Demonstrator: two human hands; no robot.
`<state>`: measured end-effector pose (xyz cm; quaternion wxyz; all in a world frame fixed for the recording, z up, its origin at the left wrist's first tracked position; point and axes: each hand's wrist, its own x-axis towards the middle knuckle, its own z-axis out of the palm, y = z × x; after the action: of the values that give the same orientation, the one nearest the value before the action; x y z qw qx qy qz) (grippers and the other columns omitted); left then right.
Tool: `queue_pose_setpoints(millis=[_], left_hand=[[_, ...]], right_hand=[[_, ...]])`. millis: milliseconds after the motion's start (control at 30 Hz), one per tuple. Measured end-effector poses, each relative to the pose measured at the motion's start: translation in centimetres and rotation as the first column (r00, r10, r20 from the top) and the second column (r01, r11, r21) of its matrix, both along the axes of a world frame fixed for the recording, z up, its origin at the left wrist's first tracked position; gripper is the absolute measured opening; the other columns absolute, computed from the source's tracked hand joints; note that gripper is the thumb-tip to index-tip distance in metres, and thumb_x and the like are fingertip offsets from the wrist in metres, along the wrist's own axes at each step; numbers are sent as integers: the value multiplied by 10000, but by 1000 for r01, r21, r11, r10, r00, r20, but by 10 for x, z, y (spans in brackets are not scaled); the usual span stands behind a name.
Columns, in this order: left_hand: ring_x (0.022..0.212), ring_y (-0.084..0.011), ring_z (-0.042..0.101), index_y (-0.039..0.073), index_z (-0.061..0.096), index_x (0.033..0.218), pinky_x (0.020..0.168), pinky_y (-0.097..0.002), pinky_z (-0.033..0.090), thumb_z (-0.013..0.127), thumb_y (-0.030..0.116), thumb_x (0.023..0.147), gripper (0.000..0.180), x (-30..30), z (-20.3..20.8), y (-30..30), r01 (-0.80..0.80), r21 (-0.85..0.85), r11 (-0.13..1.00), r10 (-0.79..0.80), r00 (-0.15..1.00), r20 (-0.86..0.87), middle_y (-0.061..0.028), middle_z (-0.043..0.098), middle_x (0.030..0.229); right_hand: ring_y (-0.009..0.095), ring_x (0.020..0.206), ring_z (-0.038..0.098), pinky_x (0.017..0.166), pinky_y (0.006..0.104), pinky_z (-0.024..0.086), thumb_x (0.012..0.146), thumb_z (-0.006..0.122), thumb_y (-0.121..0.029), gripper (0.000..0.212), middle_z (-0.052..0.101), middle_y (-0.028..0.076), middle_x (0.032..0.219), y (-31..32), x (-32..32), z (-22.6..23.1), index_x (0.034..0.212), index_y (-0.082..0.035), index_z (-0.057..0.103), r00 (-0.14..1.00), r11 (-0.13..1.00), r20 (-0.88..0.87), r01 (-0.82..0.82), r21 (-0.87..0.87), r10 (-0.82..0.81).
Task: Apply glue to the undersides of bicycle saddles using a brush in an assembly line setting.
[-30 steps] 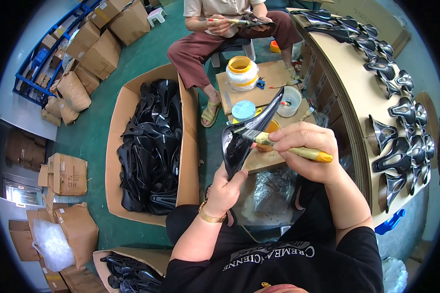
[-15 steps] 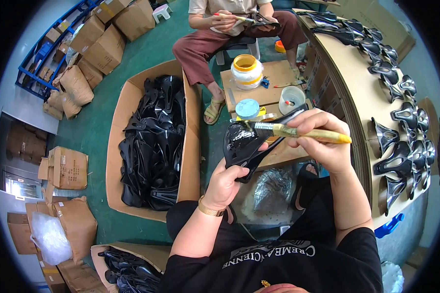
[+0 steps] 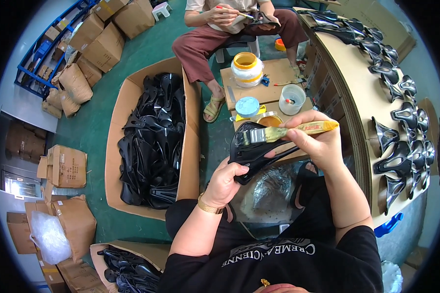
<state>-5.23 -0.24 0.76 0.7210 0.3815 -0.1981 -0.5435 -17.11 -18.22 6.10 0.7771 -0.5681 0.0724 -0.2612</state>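
My left hand (image 3: 224,181) is closed on the near part of a black plastic bicycle saddle shell (image 3: 253,155), its thumb lying on top. In my right hand (image 3: 314,146) is a paintbrush (image 3: 275,134) with a yellowish handle and a metal band. Its bristles lie against the wide end of the shell, where the surface looks wet. Beyond the shell, on a cardboard-topped stand, are a white tub with an orange rim (image 3: 247,73), a blue round lid (image 3: 247,106) and a translucent cup (image 3: 292,100).
A large carton (image 3: 190,161) full of black shells stands to my left, another carton (image 3: 132,246) of them nearer. On the right, a long board stack (image 3: 347,83) carries rows of shells. Opposite sits a co-worker (image 3: 230,24) holding a brush and a shell.
The brush has tilted and its bristles have shifted slightly right and down on the shell. My right hand has moved a little left. The co-worker's brush hand has also moved.
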Motion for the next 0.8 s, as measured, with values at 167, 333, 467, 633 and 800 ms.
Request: queue_pose_setpoints(millis=[167, 333, 467, 633, 800], left_hand=[[1225, -299, 504, -77, 417, 1332, 1091, -394, 324, 438, 123, 756, 611, 3, 7, 0, 19, -70, 997, -27, 993, -113, -212, 556, 1265], [1245, -313, 488, -105, 412, 1322, 1092, -411, 334, 415, 135, 808, 567, 9, 5, 4, -10, -124, 992, -29, 952, -303, -243, 518, 1304], [1240, -315, 490, -53, 294, 1400, 1073, -429, 358, 378, 360, 975, 599, 8, 15, 2, -34, -184, 982, -13, 970, -244, -254, 509, 1303], [1194, -320, 530, -19, 278, 1411, 1039, -433, 399, 291, 564, 969, 732, 8, 11, 0, -74, -174, 982, 51, 990, -132, -239, 522, 1287], [1128, -332, 576, -22, 328, 1388, 1000, -447, 437, 267, 549, 974, 708, 11, 9, 0, -59, -150, 987, 28, 980, -199, -222, 542, 1263]], right_hand=[[157, 850, 653, 719, 283, 557, 817, 679, 3, 103, 671, 113, 916, 0, -4, 7, 907, 36, 643, 998, 954, -57, -49, -297, 34], [123, 857, 628, 798, 264, 496, 803, 706, -38, 139, 683, 98, 925, -17, -9, -1, 920, 8, 650, 974, 904, -21, 201, -377, -225], [124, 865, 630, 789, 256, 506, 816, 701, -37, 162, 677, 90, 923, -13, -9, -2, 956, 12, 637, 979, 944, 26, 203, -259, -203], [118, 865, 634, 777, 235, 517, 827, 705, -42, 172, 669, 92, 952, -11, -7, -7, 976, 14, 641, 988, 976, -40, 138, -167, -146], [111, 868, 627, 797, 259, 509, 819, 705, -43, 157, 679, 72, 961, -7, -4, -9, 956, 11, 651, 996, 945, -85, 11, -326, -41]])
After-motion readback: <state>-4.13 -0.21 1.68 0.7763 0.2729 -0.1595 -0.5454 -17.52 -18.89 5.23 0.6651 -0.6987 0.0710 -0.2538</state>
